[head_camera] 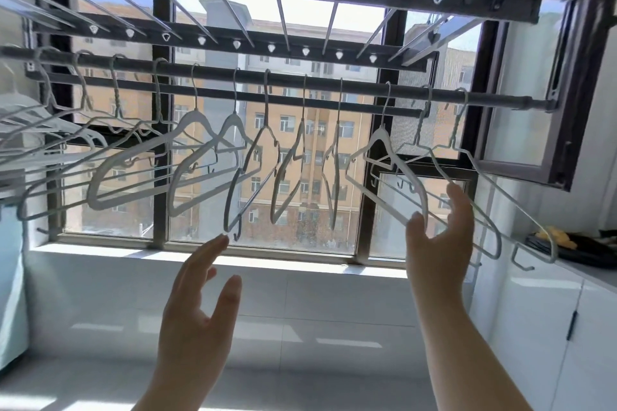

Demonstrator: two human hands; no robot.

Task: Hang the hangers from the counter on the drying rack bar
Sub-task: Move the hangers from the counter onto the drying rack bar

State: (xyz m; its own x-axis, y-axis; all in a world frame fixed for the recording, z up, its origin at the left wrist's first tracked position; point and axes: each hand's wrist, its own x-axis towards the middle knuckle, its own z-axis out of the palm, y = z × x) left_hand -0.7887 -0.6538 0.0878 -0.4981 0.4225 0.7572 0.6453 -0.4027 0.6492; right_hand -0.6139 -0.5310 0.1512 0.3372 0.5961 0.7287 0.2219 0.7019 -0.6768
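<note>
About a dozen hangers (195, 115) hang in a row along the rack bar (287, 78), and none shows on the visible part of the table (594, 277) at right, so the task looks nearly or fully done. Both hands are raised below the row, each grip apart and holding nothing. The left hand (193, 304) reaches towards one hanger's low corner, and the right hand (437, 250) cups loosely round another's.

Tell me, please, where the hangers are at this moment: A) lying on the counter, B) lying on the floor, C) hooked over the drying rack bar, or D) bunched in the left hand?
C: the hangers hook in a row over the drying rack bar, while the left hand and the right hand are raised beneath them, both open.
</note>
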